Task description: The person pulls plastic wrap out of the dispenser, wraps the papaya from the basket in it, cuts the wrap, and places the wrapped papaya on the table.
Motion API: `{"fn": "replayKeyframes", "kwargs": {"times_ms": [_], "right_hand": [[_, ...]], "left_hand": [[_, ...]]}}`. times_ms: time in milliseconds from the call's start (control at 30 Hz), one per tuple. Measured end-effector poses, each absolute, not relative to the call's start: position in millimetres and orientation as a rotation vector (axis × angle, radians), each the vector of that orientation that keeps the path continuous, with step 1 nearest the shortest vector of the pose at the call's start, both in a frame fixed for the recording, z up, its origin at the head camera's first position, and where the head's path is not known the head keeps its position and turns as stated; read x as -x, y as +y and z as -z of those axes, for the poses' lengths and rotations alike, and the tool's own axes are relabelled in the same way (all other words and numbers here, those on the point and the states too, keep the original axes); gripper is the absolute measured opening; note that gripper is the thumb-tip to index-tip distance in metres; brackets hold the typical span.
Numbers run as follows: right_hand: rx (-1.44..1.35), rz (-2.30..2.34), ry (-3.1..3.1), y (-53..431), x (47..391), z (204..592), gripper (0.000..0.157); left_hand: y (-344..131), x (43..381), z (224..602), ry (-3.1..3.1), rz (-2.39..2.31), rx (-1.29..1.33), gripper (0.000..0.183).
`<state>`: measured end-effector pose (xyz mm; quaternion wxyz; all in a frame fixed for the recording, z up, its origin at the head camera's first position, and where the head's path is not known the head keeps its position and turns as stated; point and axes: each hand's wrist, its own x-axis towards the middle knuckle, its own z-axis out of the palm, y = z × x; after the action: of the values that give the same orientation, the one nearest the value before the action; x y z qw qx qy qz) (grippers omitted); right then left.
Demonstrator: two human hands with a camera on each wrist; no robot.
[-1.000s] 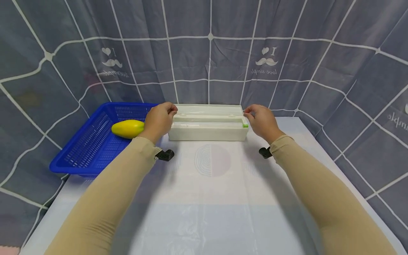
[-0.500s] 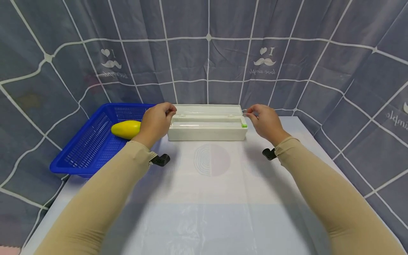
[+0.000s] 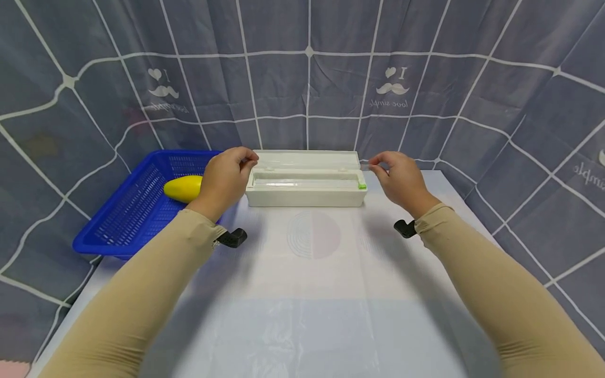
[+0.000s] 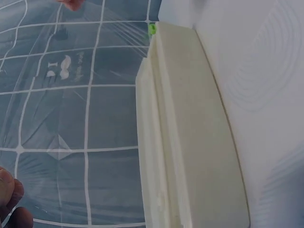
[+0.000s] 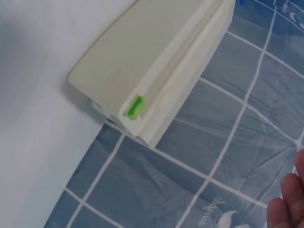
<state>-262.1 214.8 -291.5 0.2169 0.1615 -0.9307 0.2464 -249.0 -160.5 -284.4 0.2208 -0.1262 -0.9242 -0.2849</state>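
Observation:
A white plastic wrap dispenser (image 3: pixel 306 198) lies at the back of the table with its lid (image 3: pixel 302 159) tipped back. A green slide cutter (image 5: pixel 135 107) sits at its right end. From it stretches a clear sheet of plastic wrap (image 4: pixel 66 118), pulled taut with fine creases. My left hand (image 3: pixel 223 181) pinches one corner of the wrap between thumb and fingers, just left of the lid. My right hand (image 3: pixel 400 179) pinches the other corner, right of the dispenser. Both hands are raised about level with the lid.
Left of the dispenser stands a blue plastic basket (image 3: pixel 96 250) with a yellow, papaya-like fruit (image 3: pixel 181 188) in it, partly hidden by my left hand. A white patterned cloth (image 3: pixel 312 283) covers the table. A grey checked curtain (image 3: pixel 331 94) hangs close behind.
My hands have spread slightly apart, left hand leftward and right hand rightward, still pinching the wrap. The dispenser and basket stay in place.

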Motion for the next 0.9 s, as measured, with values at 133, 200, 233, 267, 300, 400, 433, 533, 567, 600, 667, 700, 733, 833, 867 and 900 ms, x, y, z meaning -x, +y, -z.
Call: {"fn": "replayKeyframes", "kwargs": {"times_ms": [133,200,233,267,300,400,433,533,567,600,667,700,733,833,867,900], "right_hand": [[-0.457,-0.683,-2.553,215.2,260.9,287.8,0.019],[-0.456,-0.688,-2.545,215.7,260.6,286.5,0.018],[-0.455,-0.689,-2.54,216.0,260.4,286.0,0.018],[-0.456,-0.689,-2.535,216.4,260.3,285.4,0.017],[-0.458,-0.688,-2.525,216.8,260.2,284.8,0.017],[-0.459,-0.687,-2.499,217.4,259.3,282.2,0.016],[-0.461,-0.687,-2.491,217.5,258.9,281.0,0.016],[-0.464,-0.694,-2.46,217.6,257.6,276.8,0.015],[-0.466,-0.694,-2.451,217.8,257.2,275.4,0.015],[-0.468,-0.695,-2.442,217.7,256.7,274.0,0.015],[-0.467,-0.699,-2.429,217.7,255.6,271.4,0.014],[-0.467,-0.697,-2.426,217.8,255.1,270.2,0.014],[-0.466,-0.697,-2.422,217.7,254.5,269.0,0.014],[-0.47,-0.69,-2.409,218.0,253.0,265.5,0.015],[-0.474,-0.682,-2.403,218.2,252.8,264.5,0.015],[-0.479,-0.674,-2.396,218.4,252.7,263.5,0.015]], "left_hand": [[-159.9,246.3,279.9,-2.525,0.825,0.359,0.017],[-159.2,245.5,277.9,-2.52,0.826,0.364,0.018],[-158.9,245.0,276.7,-2.517,0.826,0.365,0.018],[-158.6,244.2,275.4,-2.516,0.826,0.366,0.019],[-158.5,243.7,274.1,-2.513,0.824,0.367,0.019],[-158.4,242.8,269.5,-2.503,0.819,0.366,0.019],[-158.5,242.8,268.0,-2.499,0.817,0.365,0.019],[-159.1,243.0,263.6,-2.485,0.813,0.359,0.02],[-159.4,243.5,262.5,-2.479,0.811,0.359,0.02],[-159.6,243.7,261.4,-2.472,0.809,0.36,0.02],[-160.2,244.0,259.5,-2.456,0.81,0.364,0.02],[-160.6,244.4,258.6,-2.447,0.809,0.368,0.019],[-161.2,244.8,257.8,-2.44,0.808,0.372,0.019],[-162.7,243.5,254.4,-2.427,0.802,0.381,0.019],[-163.3,243.5,253.1,-2.424,0.799,0.386,0.019],[-164.1,243.3,251.9,-2.421,0.792,0.391,0.02]]}}
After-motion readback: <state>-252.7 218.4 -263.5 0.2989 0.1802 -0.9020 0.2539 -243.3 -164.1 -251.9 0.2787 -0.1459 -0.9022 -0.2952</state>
